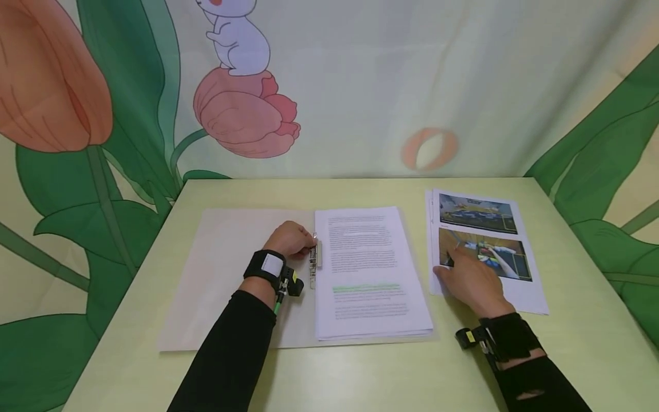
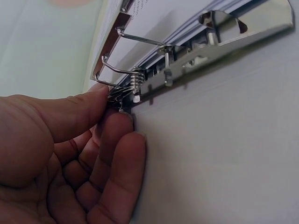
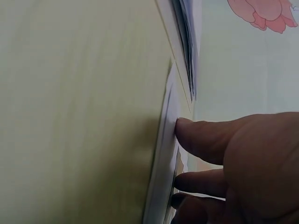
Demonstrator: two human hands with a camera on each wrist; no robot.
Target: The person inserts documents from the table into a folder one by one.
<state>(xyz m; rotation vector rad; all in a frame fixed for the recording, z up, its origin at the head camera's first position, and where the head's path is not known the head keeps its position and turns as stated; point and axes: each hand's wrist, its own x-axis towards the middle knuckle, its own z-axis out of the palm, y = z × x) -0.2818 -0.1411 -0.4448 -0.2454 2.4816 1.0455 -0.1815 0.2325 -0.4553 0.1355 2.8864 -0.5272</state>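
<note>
A white clip folder [image 1: 226,234] lies spread on the table, its right side covered by a stack of printed pages [image 1: 360,337] with one line highlighted green. Along the fold runs a metal spring clip [image 2: 191,65], its wire lever and coil spring showing in the left wrist view. My left hand [image 1: 290,239] pinches the far end of this clip between thumb and fingers. To the right of the folder, my right hand [image 1: 476,283] rests on a few sheets printed with two colour pictures [image 1: 532,300]. Its thumb and fingertips touch the top sheet near its left edge.
The pale wooden table [image 1: 298,383] ends at the back against a hanging cloth [image 1: 360,114] printed with flowers and a white animal. The picture sheets lie slightly fanned, close beside the folder's right edge.
</note>
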